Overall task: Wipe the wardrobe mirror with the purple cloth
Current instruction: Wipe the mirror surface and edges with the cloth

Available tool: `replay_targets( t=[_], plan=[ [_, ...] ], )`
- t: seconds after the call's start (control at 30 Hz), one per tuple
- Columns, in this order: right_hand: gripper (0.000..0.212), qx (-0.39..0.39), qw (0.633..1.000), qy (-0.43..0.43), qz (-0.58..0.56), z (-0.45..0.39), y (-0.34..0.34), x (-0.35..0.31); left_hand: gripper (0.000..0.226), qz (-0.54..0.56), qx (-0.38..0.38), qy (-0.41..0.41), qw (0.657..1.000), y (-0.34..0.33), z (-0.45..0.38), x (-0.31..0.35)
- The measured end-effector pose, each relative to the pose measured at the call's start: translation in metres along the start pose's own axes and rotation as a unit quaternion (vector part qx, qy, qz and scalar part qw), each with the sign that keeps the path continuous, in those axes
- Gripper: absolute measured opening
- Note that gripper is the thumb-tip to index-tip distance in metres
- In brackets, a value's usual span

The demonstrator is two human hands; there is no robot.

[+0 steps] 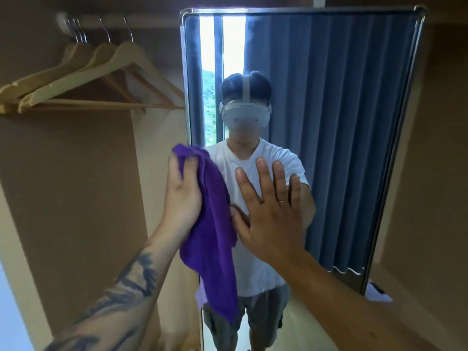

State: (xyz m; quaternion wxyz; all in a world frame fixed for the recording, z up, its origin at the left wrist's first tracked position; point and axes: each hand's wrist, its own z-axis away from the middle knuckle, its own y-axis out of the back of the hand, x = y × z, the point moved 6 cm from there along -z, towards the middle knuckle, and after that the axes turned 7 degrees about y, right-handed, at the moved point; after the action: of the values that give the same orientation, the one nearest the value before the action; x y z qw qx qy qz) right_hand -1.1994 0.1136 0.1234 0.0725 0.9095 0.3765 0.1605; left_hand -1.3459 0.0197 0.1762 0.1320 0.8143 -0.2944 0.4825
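The tall wardrobe mirror [342, 122] with a metal frame stands straight ahead and reflects a person in a white shirt and a blue curtain. My left hand [182, 191] is raised at the mirror's left edge and grips the top of the purple cloth [215, 236], which hangs down in front of the glass. My right hand [271, 211] is held up flat beside the cloth, fingers spread, palm toward the mirror; whether it touches the glass I cannot tell.
Several wooden hangers [101, 79] hang from a rail [106, 21] in the open wardrobe bay on the left. Brown wardrobe panels [435, 173] flank the mirror on the right. A small dark and white object [377, 292] lies low right of the mirror.
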Motion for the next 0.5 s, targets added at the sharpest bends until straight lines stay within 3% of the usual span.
replay_targets(
  t=[0.13, 0.33, 0.5],
  plan=[
    [0.069, -0.001, 1.000, -0.001, 0.000, 0.000, 0.000, -0.001, 0.018, 0.007, -0.011, 0.050, 0.999, 0.003, 0.040, -0.058],
    [0.069, 0.000, 1.000, 0.002, 0.010, 0.001, -0.002, 0.000, 0.021, 0.006, -0.007, -0.009, 1.000, 0.005, 0.005, -0.022],
    [0.069, -0.002, 1.000, 0.000, 0.011, 0.000, -0.003, 0.000, 0.022, 0.020, -0.004, 0.016, 1.000, 0.003, 0.022, -0.045]
  ],
)
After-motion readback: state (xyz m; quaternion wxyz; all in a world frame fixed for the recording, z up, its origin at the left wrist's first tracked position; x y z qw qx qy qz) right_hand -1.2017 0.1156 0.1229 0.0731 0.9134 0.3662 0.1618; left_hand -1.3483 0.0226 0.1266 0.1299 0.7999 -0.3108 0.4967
